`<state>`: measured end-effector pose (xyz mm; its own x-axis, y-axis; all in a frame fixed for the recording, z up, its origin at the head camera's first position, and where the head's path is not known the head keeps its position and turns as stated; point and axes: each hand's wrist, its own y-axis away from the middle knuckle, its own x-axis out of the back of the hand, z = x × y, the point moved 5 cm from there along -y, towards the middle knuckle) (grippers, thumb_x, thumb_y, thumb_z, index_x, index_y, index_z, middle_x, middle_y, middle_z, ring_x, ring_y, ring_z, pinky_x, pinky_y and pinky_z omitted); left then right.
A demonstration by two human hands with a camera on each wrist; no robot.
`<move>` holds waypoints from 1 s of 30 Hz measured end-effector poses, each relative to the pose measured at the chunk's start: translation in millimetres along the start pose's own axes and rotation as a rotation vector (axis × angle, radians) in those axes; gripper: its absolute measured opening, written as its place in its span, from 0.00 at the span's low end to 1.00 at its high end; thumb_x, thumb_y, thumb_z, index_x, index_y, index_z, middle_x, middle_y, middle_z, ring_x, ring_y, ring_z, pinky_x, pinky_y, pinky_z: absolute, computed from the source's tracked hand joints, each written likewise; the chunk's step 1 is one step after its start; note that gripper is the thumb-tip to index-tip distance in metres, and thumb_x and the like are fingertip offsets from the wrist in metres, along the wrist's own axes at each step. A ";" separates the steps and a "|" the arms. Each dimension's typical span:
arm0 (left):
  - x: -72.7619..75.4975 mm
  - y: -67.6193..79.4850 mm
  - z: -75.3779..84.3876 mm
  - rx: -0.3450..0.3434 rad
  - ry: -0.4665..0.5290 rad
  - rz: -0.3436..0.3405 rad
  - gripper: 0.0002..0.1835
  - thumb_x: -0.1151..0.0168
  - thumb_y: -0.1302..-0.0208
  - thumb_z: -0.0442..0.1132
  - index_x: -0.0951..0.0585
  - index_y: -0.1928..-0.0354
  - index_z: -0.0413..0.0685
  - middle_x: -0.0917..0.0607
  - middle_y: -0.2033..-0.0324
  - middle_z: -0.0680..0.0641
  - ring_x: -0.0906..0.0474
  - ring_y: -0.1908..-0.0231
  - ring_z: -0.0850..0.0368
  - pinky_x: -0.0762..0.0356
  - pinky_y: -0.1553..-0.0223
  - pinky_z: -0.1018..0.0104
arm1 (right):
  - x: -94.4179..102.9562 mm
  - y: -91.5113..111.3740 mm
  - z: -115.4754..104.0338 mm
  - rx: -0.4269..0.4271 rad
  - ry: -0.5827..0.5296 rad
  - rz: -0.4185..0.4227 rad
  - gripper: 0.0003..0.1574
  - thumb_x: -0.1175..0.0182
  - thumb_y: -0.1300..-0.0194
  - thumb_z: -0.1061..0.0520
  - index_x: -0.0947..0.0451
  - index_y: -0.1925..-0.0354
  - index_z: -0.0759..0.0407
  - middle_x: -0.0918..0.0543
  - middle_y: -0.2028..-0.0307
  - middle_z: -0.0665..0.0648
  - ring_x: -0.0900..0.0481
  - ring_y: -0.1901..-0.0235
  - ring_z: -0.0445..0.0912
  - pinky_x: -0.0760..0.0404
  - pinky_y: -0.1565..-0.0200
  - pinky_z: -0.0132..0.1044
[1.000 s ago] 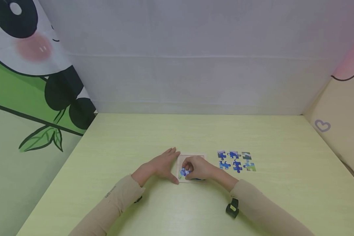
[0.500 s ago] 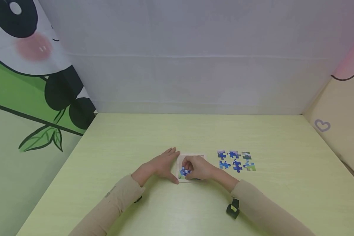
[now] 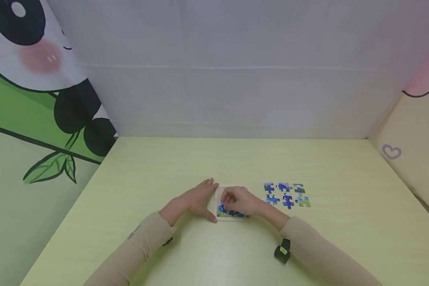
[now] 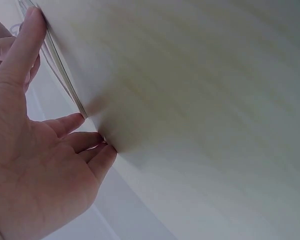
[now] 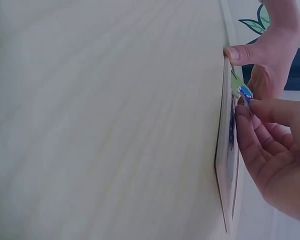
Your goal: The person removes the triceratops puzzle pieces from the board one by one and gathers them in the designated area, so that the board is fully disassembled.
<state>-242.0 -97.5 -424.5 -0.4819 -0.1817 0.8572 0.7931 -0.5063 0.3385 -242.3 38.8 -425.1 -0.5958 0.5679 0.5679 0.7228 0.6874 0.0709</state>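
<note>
A shallow puzzle tray with a pale border lies flat on the table. Blue and green puzzle pieces fill its near part. My left hand lies along the tray's left side, fingers extended, thumb at the near corner and index fingertip at the far one. In the left wrist view, the left hand's fingertips touch the tray edge and the tabletop. Over the tray, my right hand pinches a small blue puzzle piece between thumb and index finger. From the head, that hand covers much of the tray.
Several loose jigsaw pieces lie in two rows to the right of the tray. The pale wooden table runs back to a white cloth wall. Printed panels stand at both sides.
My right hand has shifted slightly away from the tray's near edge, and more of the pieces along that edge now show. The left hand stays put.
</note>
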 end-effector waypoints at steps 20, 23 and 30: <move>-2.4 -4.1 0.7 0.003 -0.011 0.008 0.60 0.27 0.63 0.59 0.48 0.31 0.44 0.54 0.30 0.42 0.61 0.31 0.49 0.51 0.34 0.54 | 29.0 22.7 15.8 -0.086 -0.045 0.055 0.07 0.43 0.42 0.65 0.25 0.63 0.61 0.22 0.70 0.52 0.25 0.69 0.43 0.22 0.66 0.33; -2.6 -4.7 1.1 -0.001 -0.012 0.008 0.60 0.27 0.63 0.59 0.48 0.31 0.44 0.54 0.30 0.43 0.62 0.31 0.49 0.52 0.33 0.54 | 37.4 33.8 21.6 -0.098 -0.055 0.061 0.06 0.43 0.42 0.66 0.26 0.63 0.62 0.22 0.70 0.53 0.26 0.70 0.44 0.21 0.69 0.34; -2.8 -4.7 0.1 -0.003 -0.036 0.009 0.61 0.27 0.64 0.60 0.49 0.31 0.44 0.54 0.30 0.42 0.62 0.31 0.48 0.54 0.33 0.55 | 52.6 58.3 36.9 -0.111 -0.070 0.065 0.05 0.44 0.42 0.67 0.27 0.64 0.65 0.22 0.71 0.55 0.25 0.73 0.45 0.20 0.73 0.36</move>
<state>-244.4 -94.6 -428.4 -0.4608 -0.1560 0.8737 0.7962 -0.5075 0.3294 -244.4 125.4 -421.4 -0.5667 0.6423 0.5161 0.7926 0.5961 0.1284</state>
